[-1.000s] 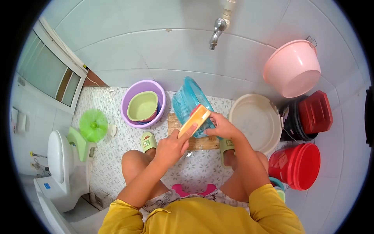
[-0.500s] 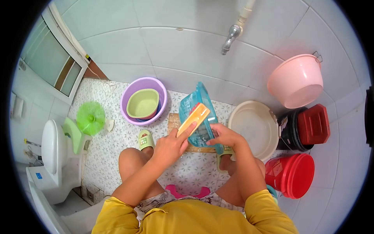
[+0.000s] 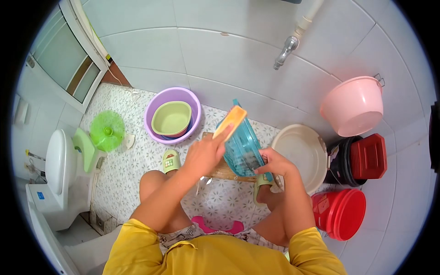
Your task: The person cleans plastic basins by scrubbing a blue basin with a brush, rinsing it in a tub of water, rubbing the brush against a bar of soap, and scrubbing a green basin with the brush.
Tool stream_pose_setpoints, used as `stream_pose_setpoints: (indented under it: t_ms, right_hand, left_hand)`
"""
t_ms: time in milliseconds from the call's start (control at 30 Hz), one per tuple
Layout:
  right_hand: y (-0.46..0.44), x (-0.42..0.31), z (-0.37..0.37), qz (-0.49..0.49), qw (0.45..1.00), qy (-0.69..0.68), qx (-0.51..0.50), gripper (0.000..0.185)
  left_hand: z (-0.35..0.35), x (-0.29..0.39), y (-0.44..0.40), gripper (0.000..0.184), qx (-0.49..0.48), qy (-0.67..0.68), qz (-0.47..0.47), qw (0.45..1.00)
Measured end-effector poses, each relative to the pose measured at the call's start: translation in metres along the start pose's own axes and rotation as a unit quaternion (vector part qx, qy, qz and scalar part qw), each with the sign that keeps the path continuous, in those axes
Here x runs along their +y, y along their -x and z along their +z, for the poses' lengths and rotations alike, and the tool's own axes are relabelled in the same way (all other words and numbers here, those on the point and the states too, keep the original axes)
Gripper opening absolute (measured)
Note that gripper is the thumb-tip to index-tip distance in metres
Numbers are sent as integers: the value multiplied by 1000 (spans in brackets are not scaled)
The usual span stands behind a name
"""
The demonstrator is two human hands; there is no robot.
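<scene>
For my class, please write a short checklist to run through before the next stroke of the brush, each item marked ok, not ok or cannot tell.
1. Brush gripped by the left hand: ok.
2. Blue container steadied by the right hand: ok, held at its edge.
3. Blue container level: not ok, it is tilted.
4. Bristles against the blue container: cannot tell, the brush's back hides the contact.
5. Blue container braced on the board: cannot tell, it overlaps the board in view.
6. No water running from the tap: ok, none visible.
</scene>
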State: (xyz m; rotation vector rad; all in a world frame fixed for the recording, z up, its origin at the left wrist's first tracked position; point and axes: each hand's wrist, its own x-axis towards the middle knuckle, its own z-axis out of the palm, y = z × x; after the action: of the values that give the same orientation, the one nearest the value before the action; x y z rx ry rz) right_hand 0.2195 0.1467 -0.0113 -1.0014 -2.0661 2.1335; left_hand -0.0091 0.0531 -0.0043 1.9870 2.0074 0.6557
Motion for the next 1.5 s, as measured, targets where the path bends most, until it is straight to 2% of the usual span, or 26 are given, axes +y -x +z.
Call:
stream_pose_setpoints:
  t_ms: [133,200,233,300,333,367,433,500,533,600,667,767,833,967,1033,1067,1133,1200,1267,1300,1367,1400,1467,1500]
  right_hand:
    - [-2,14,-3,0,999,37,2,49]
    - [-4,17,-9,-6,998,54,13,48]
    - [-3,16,-10,-22,998,53,-6,45]
    - [-1,11,-7,-37,998,49,-30,42]
    - [1,6,-4,-29,1000,2,-1,37]
    - [1,4,-3,-20,998,-44,28,34]
    - [0,6,-2,-32,998,-40,41,30]
    - [-2,9,0,-45,997,-37,55,27]
    - [-3,10,2,-53,995,-32,84,26]
    - [-5,13,3,-61,991,-26,114,25]
    - [-10,18,4,-136,977,-44,160,23]
    - [-14,23,3,-162,964,-37,207,19]
    - [-16,23,6,-180,956,-34,229,19]
    - [-21,30,6,-211,936,-12,282,19]
    - [-22,26,9,-215,930,17,297,19]
    - [-22,25,10,-221,923,45,313,18]
    - [-24,25,10,-223,916,71,326,18]
    - [-24,23,12,-225,909,98,337,17]
    - [-22,17,13,-226,900,134,346,17]
    - [-23,17,14,-226,901,135,345,17]
    - [-24,19,14,-230,895,134,358,17]
    - [-23,16,14,-231,894,135,359,17]
    - [-20,10,15,-211,892,161,365,18]
    - [-20,10,15,-209,892,159,368,18]
  left_hand:
    - [7,-35,-33,54,-27,44,-65,997]
    - [10,-49,-33,54,22,185,-133,974]
    - [19,-59,-29,54,22,184,-135,974]
    - [34,-70,-13,54,70,290,-195,934]
    - [36,-71,-7,54,70,290,-199,934]
    - [38,-72,-1,54,64,345,-245,904]
    - [34,-67,6,55,62,398,-293,867]
    - [30,-62,8,54,34,406,-325,853]
    - [28,-61,8,54,36,406,-326,853]
    - [23,-56,5,54,-9,477,-324,817]
    - [21,-50,1,53,-3,490,-297,820]
    - [17,-50,-6,54,-25,512,-277,813]
    - [10,-52,-9,55,-91,500,-269,818]
    - [3,-41,-5,55,-134,448,-234,852]
    - [8,-31,5,55,-49,340,-37,939]
    - [7,-27,9,55,-49,340,-37,938]
    - [-13,-10,14,55,-117,249,-97,957]
    - [-6,-15,11,56,-106,242,-95,960]
    - [16,-32,0,56,-40,252,-108,961]
    - [32,-49,-7,56,-39,253,-109,961]
    - [58,-80,-20,56,-47,336,-182,923]
    - [56,-79,-20,56,-47,336,-180,923]
    - [55,-73,-17,57,-83,364,-261,890]
    - [57,-69,-13,57,-87,364,-260,890]
